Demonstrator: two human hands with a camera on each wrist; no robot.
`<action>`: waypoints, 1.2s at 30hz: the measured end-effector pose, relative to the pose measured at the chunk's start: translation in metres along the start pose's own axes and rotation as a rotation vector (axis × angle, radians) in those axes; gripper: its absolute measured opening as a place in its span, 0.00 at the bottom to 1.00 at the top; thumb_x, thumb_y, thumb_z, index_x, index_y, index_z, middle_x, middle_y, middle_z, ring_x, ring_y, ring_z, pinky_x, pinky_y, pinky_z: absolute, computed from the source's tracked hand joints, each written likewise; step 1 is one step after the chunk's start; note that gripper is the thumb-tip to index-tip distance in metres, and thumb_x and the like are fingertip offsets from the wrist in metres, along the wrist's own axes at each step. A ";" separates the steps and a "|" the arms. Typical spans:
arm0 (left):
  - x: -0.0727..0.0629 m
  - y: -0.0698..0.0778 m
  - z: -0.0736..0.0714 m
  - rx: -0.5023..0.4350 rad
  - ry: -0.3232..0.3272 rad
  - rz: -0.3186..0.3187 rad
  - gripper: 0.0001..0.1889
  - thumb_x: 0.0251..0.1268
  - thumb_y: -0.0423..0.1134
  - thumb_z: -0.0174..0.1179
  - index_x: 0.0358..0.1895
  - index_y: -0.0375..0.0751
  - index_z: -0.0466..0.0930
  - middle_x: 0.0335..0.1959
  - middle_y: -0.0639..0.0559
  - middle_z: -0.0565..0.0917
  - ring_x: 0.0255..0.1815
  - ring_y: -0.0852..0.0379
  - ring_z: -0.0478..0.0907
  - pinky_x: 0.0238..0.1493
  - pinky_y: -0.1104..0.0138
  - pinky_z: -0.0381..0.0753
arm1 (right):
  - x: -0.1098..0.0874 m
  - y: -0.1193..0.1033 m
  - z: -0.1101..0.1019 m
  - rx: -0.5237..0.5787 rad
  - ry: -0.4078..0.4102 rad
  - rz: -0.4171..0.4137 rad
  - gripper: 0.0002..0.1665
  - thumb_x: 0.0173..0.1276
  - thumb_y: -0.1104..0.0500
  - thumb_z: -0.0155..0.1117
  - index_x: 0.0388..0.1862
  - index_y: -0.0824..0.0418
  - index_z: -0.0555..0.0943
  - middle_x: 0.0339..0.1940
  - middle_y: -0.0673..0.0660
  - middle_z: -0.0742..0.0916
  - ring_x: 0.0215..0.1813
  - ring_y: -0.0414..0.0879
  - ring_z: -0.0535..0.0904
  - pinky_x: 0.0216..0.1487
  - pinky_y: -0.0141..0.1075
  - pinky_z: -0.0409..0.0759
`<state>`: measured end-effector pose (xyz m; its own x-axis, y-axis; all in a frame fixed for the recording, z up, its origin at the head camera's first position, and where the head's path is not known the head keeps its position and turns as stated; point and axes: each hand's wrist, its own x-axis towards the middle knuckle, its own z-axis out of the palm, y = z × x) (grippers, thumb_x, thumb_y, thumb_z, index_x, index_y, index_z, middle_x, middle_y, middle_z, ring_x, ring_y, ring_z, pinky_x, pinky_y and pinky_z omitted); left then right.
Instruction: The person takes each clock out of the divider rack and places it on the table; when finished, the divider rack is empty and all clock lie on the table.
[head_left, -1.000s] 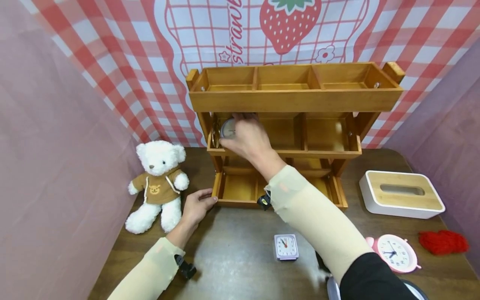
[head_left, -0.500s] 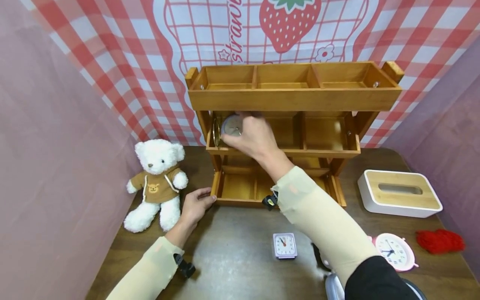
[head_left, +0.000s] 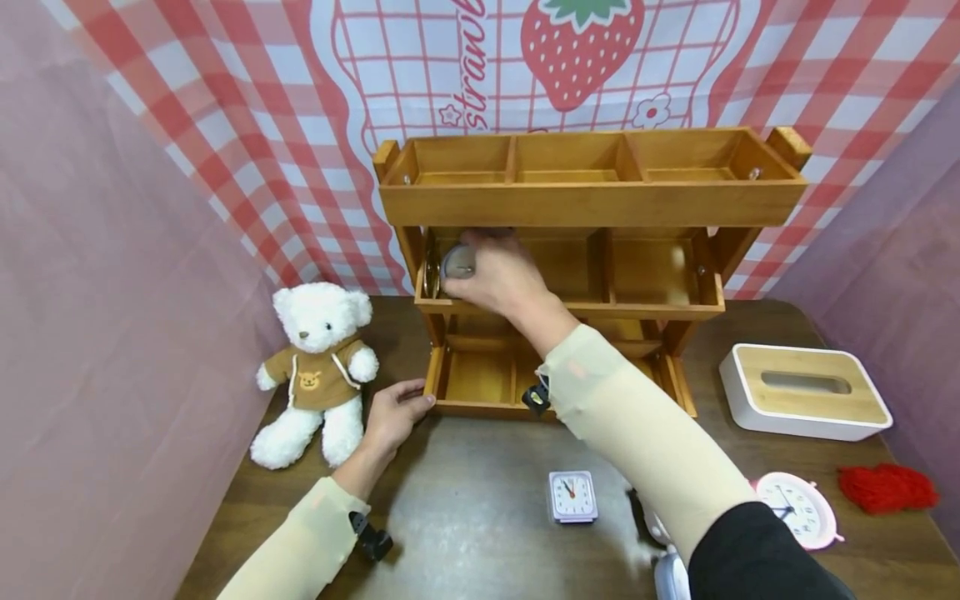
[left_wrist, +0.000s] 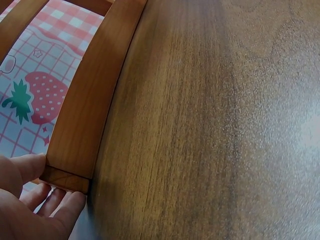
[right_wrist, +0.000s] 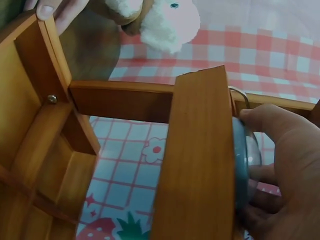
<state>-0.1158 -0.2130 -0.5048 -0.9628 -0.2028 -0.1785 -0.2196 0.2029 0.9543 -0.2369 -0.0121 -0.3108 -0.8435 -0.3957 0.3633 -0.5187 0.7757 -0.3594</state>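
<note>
A wooden three-tier shelf (head_left: pixel 592 204) stands on the table, each tier split into compartments. My right hand (head_left: pixel 504 271) reaches into the left compartment of the middle tier and holds a round grey-rimmed clock (head_left: pixel 456 263), its dial partly hidden by the hand. In the right wrist view, thumb and fingers lie around the clock (right_wrist: pixel 242 162), behind the tier's front board. A gold-rimmed round object (head_left: pixel 431 268) stands on edge left of the clock. At the lower left, my left hand (head_left: pixel 392 414) grips the bottom tier's corner (left_wrist: pixel 65 179) between thumb and fingers.
A white teddy bear (head_left: pixel 318 367) in a brown hoodie sits left of the shelf. A small lilac square clock (head_left: pixel 572 497) lies in front. On the right are a tissue box (head_left: pixel 806 392), a pink alarm clock (head_left: pixel 798 510) and a red yarn bundle (head_left: pixel 887 488).
My right hand moved slightly right, showing more of the dial, then came back left over the round clock. My left hand keeps its place on the shelf corner.
</note>
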 end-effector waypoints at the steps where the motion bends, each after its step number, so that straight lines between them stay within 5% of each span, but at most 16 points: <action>1: 0.000 0.000 0.000 -0.003 -0.002 0.002 0.23 0.65 0.32 0.67 0.63 0.28 0.80 0.59 0.30 0.83 0.58 0.45 0.81 0.50 0.70 0.81 | 0.001 -0.001 -0.001 -0.008 -0.020 0.009 0.33 0.55 0.37 0.75 0.54 0.53 0.80 0.47 0.55 0.85 0.48 0.53 0.80 0.47 0.44 0.82; 6: 0.001 0.001 0.002 -0.009 -0.003 0.006 0.23 0.65 0.32 0.68 0.62 0.29 0.80 0.58 0.31 0.84 0.57 0.46 0.81 0.49 0.71 0.80 | 0.006 -0.009 -0.008 -0.045 -0.147 0.086 0.50 0.52 0.34 0.77 0.69 0.56 0.74 0.64 0.59 0.82 0.62 0.57 0.78 0.64 0.45 0.79; 10: 0.000 -0.001 0.004 -0.003 0.001 0.004 0.22 0.65 0.32 0.68 0.61 0.29 0.81 0.56 0.31 0.85 0.55 0.47 0.82 0.49 0.71 0.80 | 0.005 -0.009 -0.005 -0.079 -0.145 0.076 0.50 0.54 0.37 0.75 0.71 0.59 0.73 0.63 0.60 0.83 0.62 0.58 0.79 0.66 0.46 0.77; 17: -0.001 -0.003 0.007 -0.006 -0.003 0.000 0.21 0.64 0.31 0.68 0.61 0.29 0.82 0.55 0.32 0.85 0.54 0.49 0.83 0.48 0.71 0.81 | 0.000 -0.004 -0.003 -0.070 0.020 -0.031 0.38 0.55 0.37 0.72 0.57 0.59 0.78 0.35 0.54 0.85 0.36 0.51 0.81 0.42 0.43 0.84; 22: -0.001 -0.001 0.007 -0.002 -0.001 0.015 0.22 0.65 0.32 0.68 0.61 0.28 0.81 0.56 0.31 0.85 0.55 0.47 0.83 0.49 0.70 0.81 | -0.007 -0.004 -0.015 0.060 0.043 -0.001 0.26 0.55 0.37 0.70 0.40 0.54 0.79 0.21 0.50 0.81 0.25 0.48 0.77 0.25 0.39 0.78; 31: -0.002 -0.002 0.003 -0.010 0.003 0.008 0.22 0.65 0.31 0.68 0.62 0.28 0.81 0.57 0.30 0.84 0.55 0.48 0.82 0.48 0.72 0.81 | -0.021 0.001 -0.031 0.093 0.062 0.010 0.24 0.51 0.39 0.73 0.32 0.57 0.80 0.23 0.51 0.83 0.25 0.50 0.79 0.25 0.39 0.78; 36: -0.002 0.000 0.001 -0.016 0.005 0.003 0.22 0.65 0.30 0.67 0.62 0.28 0.81 0.56 0.30 0.85 0.54 0.48 0.82 0.47 0.72 0.81 | -0.027 0.003 -0.033 0.091 0.088 -0.028 0.34 0.51 0.39 0.74 0.50 0.60 0.84 0.29 0.55 0.85 0.28 0.50 0.80 0.28 0.39 0.80</action>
<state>-0.1137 -0.2111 -0.5047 -0.9625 -0.2075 -0.1748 -0.2146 0.1883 0.9584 -0.2113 0.0173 -0.2935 -0.8149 -0.3689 0.4471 -0.5560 0.7155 -0.4229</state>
